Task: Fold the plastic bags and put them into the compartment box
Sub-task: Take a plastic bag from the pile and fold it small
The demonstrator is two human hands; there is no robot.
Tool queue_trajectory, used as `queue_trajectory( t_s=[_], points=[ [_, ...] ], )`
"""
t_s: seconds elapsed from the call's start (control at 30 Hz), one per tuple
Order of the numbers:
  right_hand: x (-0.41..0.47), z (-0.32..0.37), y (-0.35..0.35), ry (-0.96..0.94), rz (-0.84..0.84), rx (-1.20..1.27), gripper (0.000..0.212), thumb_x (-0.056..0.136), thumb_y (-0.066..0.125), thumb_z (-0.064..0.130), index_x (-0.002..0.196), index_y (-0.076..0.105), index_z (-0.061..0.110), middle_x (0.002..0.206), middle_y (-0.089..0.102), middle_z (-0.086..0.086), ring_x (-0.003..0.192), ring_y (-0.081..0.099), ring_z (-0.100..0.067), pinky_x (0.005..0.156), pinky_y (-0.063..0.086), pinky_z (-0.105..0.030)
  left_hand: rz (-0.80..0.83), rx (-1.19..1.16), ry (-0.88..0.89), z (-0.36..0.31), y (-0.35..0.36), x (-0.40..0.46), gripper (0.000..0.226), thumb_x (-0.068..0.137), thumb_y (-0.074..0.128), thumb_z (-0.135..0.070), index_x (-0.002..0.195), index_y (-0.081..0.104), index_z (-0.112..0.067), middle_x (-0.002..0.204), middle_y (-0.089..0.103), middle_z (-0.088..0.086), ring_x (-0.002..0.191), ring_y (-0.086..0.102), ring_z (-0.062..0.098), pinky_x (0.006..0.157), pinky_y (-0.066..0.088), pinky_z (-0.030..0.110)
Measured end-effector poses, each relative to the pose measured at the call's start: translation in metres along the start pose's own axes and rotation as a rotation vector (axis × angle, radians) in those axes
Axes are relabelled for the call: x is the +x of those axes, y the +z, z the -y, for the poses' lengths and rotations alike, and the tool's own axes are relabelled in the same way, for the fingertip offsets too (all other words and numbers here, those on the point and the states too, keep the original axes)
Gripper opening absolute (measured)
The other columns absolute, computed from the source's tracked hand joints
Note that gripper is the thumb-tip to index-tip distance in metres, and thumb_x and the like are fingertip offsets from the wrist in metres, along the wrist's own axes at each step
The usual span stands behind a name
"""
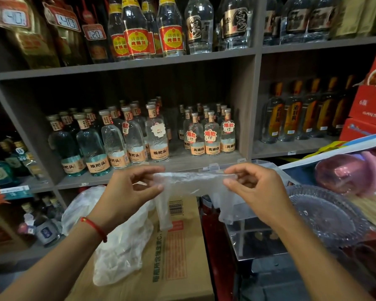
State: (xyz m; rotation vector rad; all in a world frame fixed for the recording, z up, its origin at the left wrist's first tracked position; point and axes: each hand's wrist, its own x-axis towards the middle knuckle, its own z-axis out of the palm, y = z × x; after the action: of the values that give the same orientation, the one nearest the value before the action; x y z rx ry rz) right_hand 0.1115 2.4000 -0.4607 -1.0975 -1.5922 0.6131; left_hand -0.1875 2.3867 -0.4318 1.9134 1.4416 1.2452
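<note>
Two hands stretch a clear plastic bag in front of a shelf of bottles.

The shelf point(139, 61) holds many bottles point(156, 137). Under it a cardboard box point(182, 246) carries a pile of plastic bags point(119, 246) on its left edge, and the clear compartment box point(248, 213) stands just beside its right edge. The left hand point(128, 192) and the right hand point(254, 187) each pinch one end of the plastic bag point(193, 181) with curled fingers, holding it in the air above both boxes.

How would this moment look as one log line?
hands: left, right pinch plastic bag | bag: stretched between them | step: folding
</note>
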Motion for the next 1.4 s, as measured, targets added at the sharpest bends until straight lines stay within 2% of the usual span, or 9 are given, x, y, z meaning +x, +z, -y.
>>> queue_trajectory(
  t_s=[0.13, 0.27, 0.47, 0.63, 0.8, 0.9, 1.0, 1.17, 1.4],
  points=[
    [0.001, 0.004, 0.000, -0.086, -0.007, -0.146, 0.014, 0.088, 0.082, 0.016, 0.091, 0.075, 0.028, 0.095, 0.068, 0.016, 0.091, 0.065, -0.003, 0.077, 0.055, -0.014, -0.095, 0.175, 0.058, 0.002, 0.005, 0.000, 0.020, 0.085, 0.082, -0.014, 0.097, 0.080, -0.030, 0.082, 0.073, -0.013, 0.081, 0.066, 0.006, 0.066, 0.054, 0.014],
    [0.002, 0.002, -0.004, -0.063, 0.078, -0.130, 0.010, 0.090, 0.079, 0.023, 0.088, 0.072, 0.030, 0.119, 0.063, 0.023, 0.115, 0.058, 0.005, 0.096, 0.046, -0.016, -0.055, 0.172, 0.037, 0.002, 0.001, 0.004, 0.011, 0.090, 0.077, -0.019, 0.085, 0.078, -0.029, 0.091, 0.070, -0.008, 0.086, 0.065, 0.008, 0.072, 0.053, 0.018],
    [0.003, 0.003, 0.002, 0.052, -0.006, 0.154, 0.015, 0.090, 0.079, 0.025, 0.104, 0.073, 0.027, 0.083, 0.079, 0.002, 0.084, 0.075, -0.007, 0.087, 0.055, -0.027, 0.120, -0.206, -0.149, 0.002, 0.001, 0.005, 0.009, 0.097, 0.065, -0.008, 0.091, 0.071, -0.005, 0.081, 0.072, 0.005, 0.078, 0.067, 0.013, 0.074, 0.055, 0.023],
    [0.003, -0.001, 0.015, 0.401, 0.088, 0.418, 0.057, 0.080, 0.067, 0.071, 0.110, 0.078, 0.024, 0.105, 0.080, -0.001, 0.103, 0.076, -0.021, 0.102, 0.055, -0.050, 0.067, -0.443, -0.266, 0.005, 0.007, 0.005, 0.008, 0.098, 0.065, -0.009, 0.096, 0.070, -0.003, 0.084, 0.071, 0.017, 0.072, 0.066, 0.021, 0.064, 0.057, 0.025],
    [-0.002, -0.010, 0.032, 0.290, -0.043, 0.185, 0.059, 0.098, 0.067, 0.048, 0.107, 0.061, -0.011, 0.111, 0.061, -0.038, 0.089, 0.063, -0.054, 0.075, 0.054, -0.049, 0.019, -0.399, -0.309, 0.016, 0.015, -0.002, 0.016, 0.097, 0.068, -0.014, 0.111, 0.073, -0.009, 0.094, 0.076, 0.024, 0.083, 0.073, 0.028, 0.078, 0.063, 0.033],
    [-0.001, -0.008, 0.038, 0.261, -0.073, 0.190, 0.056, 0.100, 0.067, 0.042, 0.103, 0.060, -0.013, 0.107, 0.062, -0.040, 0.095, 0.062, -0.057, 0.081, 0.054, -0.066, 0.016, -0.483, -0.403, 0.018, 0.027, -0.009, 0.031, 0.099, 0.064, -0.033, 0.090, 0.077, -0.006, 0.078, 0.072, 0.018, 0.071, 0.064, 0.024, 0.073, 0.056, 0.034],
    [-0.002, -0.006, 0.040, 0.242, -0.074, 0.191, 0.054, 0.100, 0.066, 0.043, 0.096, 0.060, -0.011, 0.086, 0.065, -0.032, 0.069, 0.059, -0.036, 0.065, 0.049, -0.045, 0.017, -0.595, -0.562, 0.020, 0.043, -0.016, 0.062, 0.099, 0.061, -0.047, 0.098, 0.067, 0.015, 0.087, 0.068, 0.030, 0.077, 0.066, 0.030, 0.076, 0.055, 0.039],
    [-0.005, -0.005, 0.042, 0.223, -0.060, 0.098, 0.052, 0.104, 0.056, 0.046, 0.066, 0.037, 0.016, 0.052, 0.029, 0.015, 0.051, 0.027, -0.008, 0.048, 0.025, -0.023, -0.246, -0.317, -0.341, 0.017, 0.063, -0.021, 0.038, 0.102, 0.061, -0.034, 0.075, 0.050, -0.010, 0.062, 0.028, 0.005, 0.054, 0.027, 0.019, 0.046, 0.028, 0.026],
    [-0.009, -0.009, 0.045, 0.105, -0.191, -0.138, 0.047, 0.111, 0.044, 0.034, 0.066, 0.038, 0.023, 0.052, 0.040, 0.009, 0.049, 0.043, -0.004, 0.046, 0.032, -0.022, -0.324, -0.112, -0.055, 0.013, 0.060, -0.025, 0.036, 0.104, 0.057, -0.036, 0.075, 0.055, -0.015, 0.052, 0.032, -0.008, 0.049, 0.030, 0.014, 0.048, 0.028, 0.030]
  ],
)
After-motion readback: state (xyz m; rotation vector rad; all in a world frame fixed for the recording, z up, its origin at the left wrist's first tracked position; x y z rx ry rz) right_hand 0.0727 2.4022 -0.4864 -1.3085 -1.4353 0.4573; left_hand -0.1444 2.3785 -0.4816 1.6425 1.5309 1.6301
